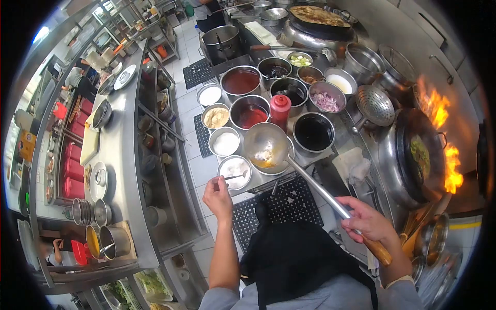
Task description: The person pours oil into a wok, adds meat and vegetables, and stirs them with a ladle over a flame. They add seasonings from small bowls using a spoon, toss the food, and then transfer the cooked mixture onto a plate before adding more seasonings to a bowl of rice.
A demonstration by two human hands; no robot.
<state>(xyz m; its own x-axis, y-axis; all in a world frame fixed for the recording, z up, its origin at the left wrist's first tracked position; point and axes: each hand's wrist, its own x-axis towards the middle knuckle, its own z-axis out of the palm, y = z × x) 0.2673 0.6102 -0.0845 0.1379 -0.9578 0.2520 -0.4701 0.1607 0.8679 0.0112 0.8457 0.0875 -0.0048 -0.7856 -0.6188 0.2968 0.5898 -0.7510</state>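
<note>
My right hand [360,219] grips a long-handled ladle [313,181] near its wooden end. The ladle's bowl [257,140] hangs over the containers, with a yellowish liquid and a pale clump inside. Between the fingers of my left hand [218,196] is the handle of a small spoon [235,177]. Its far end reaches into a metal tub of white powder [238,169], just left of the ladle's bowl. Behind the ladle stands a red squeeze bottle [280,109]. A pot of dark liquid [314,132] sits to its right.
Flames [452,168] rise behind a wok [413,155] with green food on my right. A perforated strainer [375,103] lies beside it. Several sauce and ingredient pots, one with chopped onion [325,101], crowd the station. A steel counter [121,155] runs along the left.
</note>
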